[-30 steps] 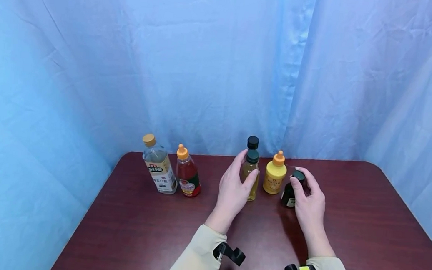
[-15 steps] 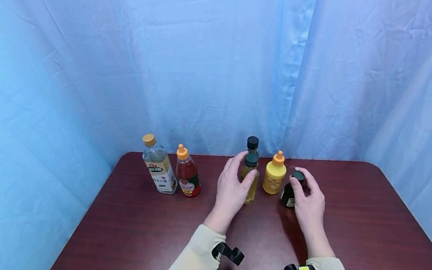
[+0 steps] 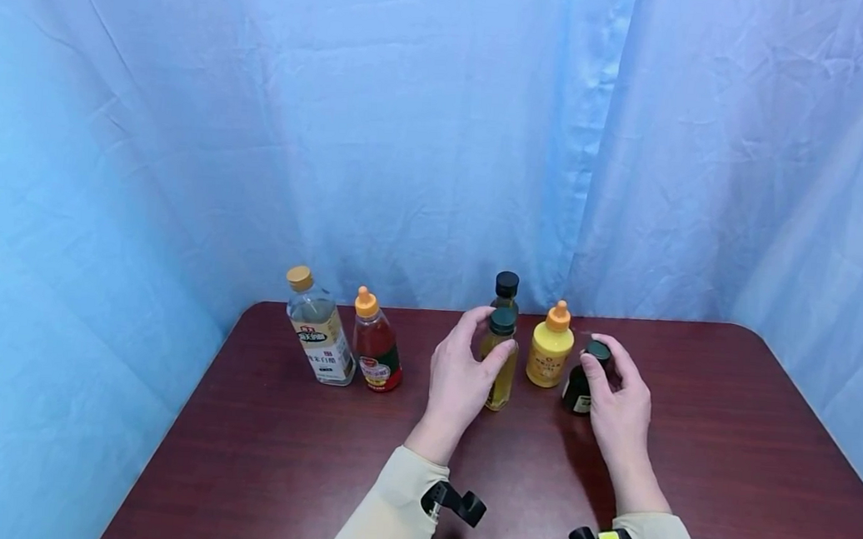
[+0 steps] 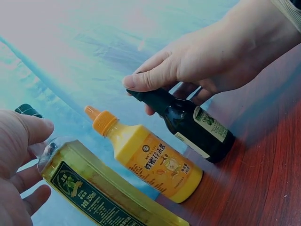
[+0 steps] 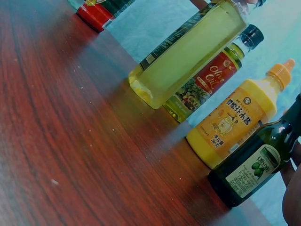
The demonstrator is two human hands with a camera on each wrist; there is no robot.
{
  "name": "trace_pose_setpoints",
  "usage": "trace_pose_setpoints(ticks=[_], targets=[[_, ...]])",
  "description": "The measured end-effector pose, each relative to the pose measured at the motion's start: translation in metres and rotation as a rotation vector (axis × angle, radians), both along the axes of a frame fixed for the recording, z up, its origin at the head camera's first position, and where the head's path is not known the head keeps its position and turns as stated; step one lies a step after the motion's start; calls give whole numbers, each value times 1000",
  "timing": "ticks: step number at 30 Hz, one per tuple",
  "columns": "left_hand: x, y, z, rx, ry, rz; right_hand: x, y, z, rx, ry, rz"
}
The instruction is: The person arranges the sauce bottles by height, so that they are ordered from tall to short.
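Observation:
My left hand (image 3: 459, 384) grips the neck of a clear bottle of yellow-green oil (image 4: 91, 186), just under its dark green cap (image 3: 503, 320). In the right wrist view this oil bottle stands upright relative to the table, in front of an olive oil bottle (image 5: 204, 84) with a red label and black cap. My right hand (image 3: 620, 404) pinches the cap and neck of a small dark green olive oil bottle (image 5: 254, 167), whose base is at the tabletop. Between the two hands stands a yellow squeeze bottle (image 3: 549, 353) with an orange nozzle cap.
At the left stand a clear white-vinegar bottle (image 3: 321, 341) with a tan cap and a red sauce squeeze bottle (image 3: 377, 353) with an orange cap. All rest near the back of a dark red-brown table (image 3: 297, 477). Pale blue curtains (image 3: 426, 135) hang behind and beside it.
My left hand has drawn the clear oil bottle slightly toward me, away from the black-capped bottle behind it. The right hand keeps its place on the dark bottle.

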State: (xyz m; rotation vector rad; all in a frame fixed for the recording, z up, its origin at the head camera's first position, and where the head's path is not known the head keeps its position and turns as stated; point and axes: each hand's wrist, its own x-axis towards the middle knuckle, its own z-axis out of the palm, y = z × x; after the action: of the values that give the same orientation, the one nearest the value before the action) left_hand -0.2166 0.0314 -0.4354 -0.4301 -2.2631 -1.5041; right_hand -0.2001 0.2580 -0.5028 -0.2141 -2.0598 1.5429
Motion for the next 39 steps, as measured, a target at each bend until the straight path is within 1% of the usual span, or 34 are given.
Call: trace_pose_setpoints(ticks=[6,14,22,25,31,35,39], targets=[[1,-2,-1,-6,8,1,0,0,-1,-3,2,7],[3,-8,2,46,8,3,0,0,-1,-1,-1,5],[5,-21,14,92,2,58,-1,0,0,-17,35,14],[5,-27,17,109,0,80,-2,0,0,-18,33,15],[2,-40,19,119,16,112,-1,0,2,-13,23,7],[0,-47,18,108,23,150,-1,0,2,-2,10,2],[-2,-53,18,112,14,192,-2,-1,2,5,2,-5]])
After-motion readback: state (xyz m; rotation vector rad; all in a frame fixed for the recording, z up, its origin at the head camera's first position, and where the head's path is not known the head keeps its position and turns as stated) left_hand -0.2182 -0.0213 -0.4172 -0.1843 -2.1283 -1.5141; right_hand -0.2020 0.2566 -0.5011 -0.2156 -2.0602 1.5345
